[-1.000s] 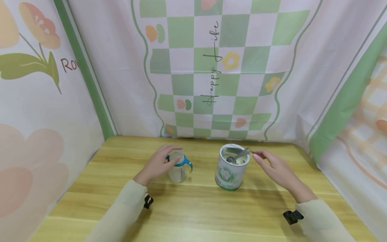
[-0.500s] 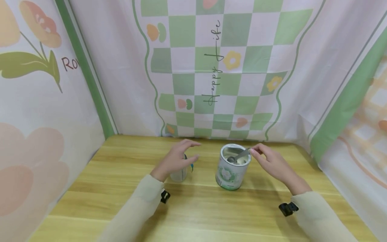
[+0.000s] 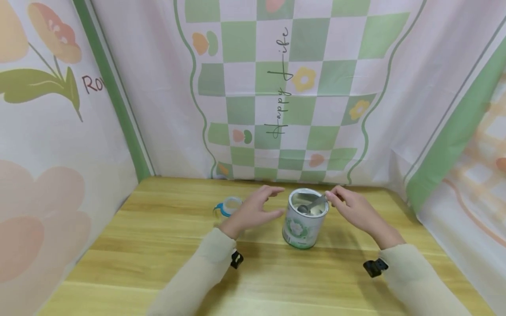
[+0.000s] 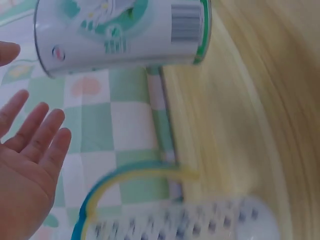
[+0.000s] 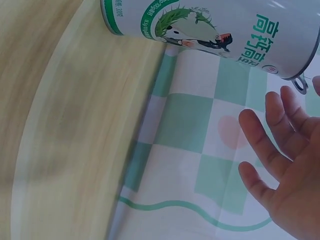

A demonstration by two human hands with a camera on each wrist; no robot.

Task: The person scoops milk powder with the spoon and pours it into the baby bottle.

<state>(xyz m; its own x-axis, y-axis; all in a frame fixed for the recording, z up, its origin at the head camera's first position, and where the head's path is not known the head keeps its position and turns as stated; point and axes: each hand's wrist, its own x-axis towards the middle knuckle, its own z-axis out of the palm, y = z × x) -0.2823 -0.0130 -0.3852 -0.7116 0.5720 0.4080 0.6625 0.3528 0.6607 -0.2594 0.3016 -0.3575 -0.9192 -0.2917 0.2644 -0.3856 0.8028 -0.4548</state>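
Note:
An opened tin of powder point(image 3: 299, 228), white with green print, stands on the table with a grey scoop point(image 3: 315, 203) lying across its mouth. My left hand point(image 3: 254, 210) is just left of the tin, thumb and fingers spread toward its side. At the tin's right rim, my right hand point(image 3: 356, 210) has its thumb and index fingertips right at the scoop's handle. In the right wrist view the handle's ring point(image 5: 301, 85) shows between thumb and index, other fingers loosely extended. Behind my left wrist stands a baby bottle point(image 3: 232, 205) with blue handles, partly hidden.
The wooden table point(image 3: 276, 281) ends at the back against a hanging cloth point(image 3: 269, 109) with green and white checks. More printed cloth encloses the left and right sides.
My left hand has moved right, from over the baby bottle to beside the tin. My right hand has shifted slightly left, its fingertips closing in on the scoop's handle. Tin and scoop look unmoved.

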